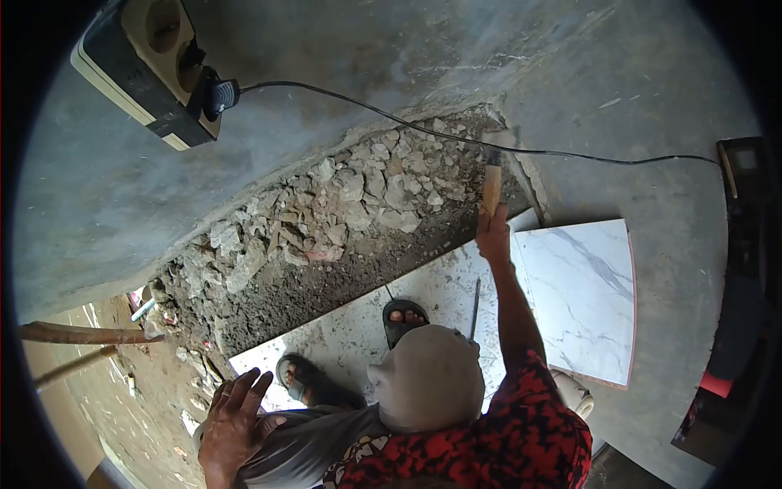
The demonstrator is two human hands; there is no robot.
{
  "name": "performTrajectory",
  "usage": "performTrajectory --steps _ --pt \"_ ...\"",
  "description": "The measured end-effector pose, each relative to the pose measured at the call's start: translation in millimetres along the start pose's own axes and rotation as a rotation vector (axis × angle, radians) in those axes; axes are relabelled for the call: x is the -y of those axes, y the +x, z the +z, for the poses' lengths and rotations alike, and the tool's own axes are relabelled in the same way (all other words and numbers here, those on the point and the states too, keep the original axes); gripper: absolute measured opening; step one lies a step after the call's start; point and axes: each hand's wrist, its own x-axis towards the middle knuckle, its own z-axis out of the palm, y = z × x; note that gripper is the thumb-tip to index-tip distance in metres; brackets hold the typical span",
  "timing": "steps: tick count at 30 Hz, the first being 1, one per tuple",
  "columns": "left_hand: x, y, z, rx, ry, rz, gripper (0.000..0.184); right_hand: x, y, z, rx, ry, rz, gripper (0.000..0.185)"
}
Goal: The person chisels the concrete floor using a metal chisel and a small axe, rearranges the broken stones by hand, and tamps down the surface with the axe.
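My right hand (494, 236) is closed around the wooden handle of a tool (491, 187), with the arm stretched forward. The tool's head is blurred, near the far right end of a strip of broken rubble (358, 196). My left hand (234, 420) hangs beside the grey trouser leg at lower left, its fingers apart and holding nothing. Both sandalled feet (399, 318) stand on a dirty white tile surface (436, 293). A thin dark rod (476, 310) lies on it, left of my right forearm.
A marbled tile (578, 285) lies at right. A black cable (350, 99) runs from a socket box (155, 73) across the rubble, near the tool. Grey wall (269, 49) rises behind. Wooden poles (90, 332) are at left, dark items (741, 163) at far right.
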Motion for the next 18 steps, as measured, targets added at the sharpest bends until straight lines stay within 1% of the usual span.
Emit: performTrajectory --steps 1,2,3,4,5,6,8,9,10,12,14,16,17,18 --pt "2 -1 1 0.0 0.009 0.01 0.067 -1 -16 16 -0.148 -0.032 -0.065 0.032" --pt "2 -1 1 0.003 0.006 0.013 0.067 -28 -32 36 -0.063 -0.011 0.018 0.031" --pt "2 -1 0 0.002 0.001 0.014 0.068 -69 -33 55 0.117 -0.177 0.048 0.033" --pt "2 0 -1 -0.002 0.003 0.021 0.068 -44 -36 45 0.29 -0.335 0.082 0.036" --pt "4 0 -5 -0.004 0.013 0.033 0.068 -24 -19 16 0.496 -0.053 0.397 0.035" --pt "5 3 -6 -0.013 0.038 0.057 0.068 6 -2 -13 0.606 0.293 0.551 0.03" --pt "6 -2 -2 0.012 0.042 0.066 0.069 28 -15 -27 0.304 0.187 0.349 0.027" --pt "7 -3 0 0.006 0.032 0.053 0.068 47 -25 -38 0.185 0.164 0.31 0.025" --pt "8 -5 1 -0.004 0.025 0.035 0.068 30 -28 -20 0.191 0.158 0.309 0.025" --pt "3 -4 1 -0.001 0.021 0.029 0.068 -30 -38 34 -0.181 0.167 0.157 0.028" --pt "-3 -2 -2 0.016 0.014 0.059 0.065 -19 -40 42 0.367 0.074 0.413 0.031" --pt "-3 -4 -8 0.02 0.044 0.091 0.065 -8 4 9 0.713 0.181 0.478 0.03" --pt "-3 0 -8 0.013 0.053 0.116 0.065 25 8 -25 0.663 0.484 0.622 0.029" --pt "-1 -3 -4 0.035 0.029 0.1 0.065 50 -8 -40 0.351 0.151 0.313 0.029"
